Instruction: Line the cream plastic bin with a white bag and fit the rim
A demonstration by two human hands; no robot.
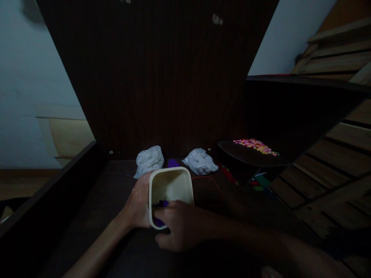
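Note:
A cream plastic container (172,185) with rounded corners is tilted so that its mouth faces me. My left hand (140,204) grips its left side, fingers behind the wall. Reaching in over the lower rim, my right hand (181,224) has curled fingers around a dark purple piece (159,222); its kind is unclear in the dim light, and the fingertips are partly hidden. Behind the container lie two crumpled white plastic bags (150,159) and a purple object (173,163). A reddish-rimmed, dark square lid or frame (207,190) lies to the right.
Small pink and yellow pieces (255,146) lie on a dark surface at the right, with several coloured items (261,181) below. A dark wooden panel (162,85) rises behind, a raised edge (58,183) runs along the left, and wooden slats (344,154) stand at right.

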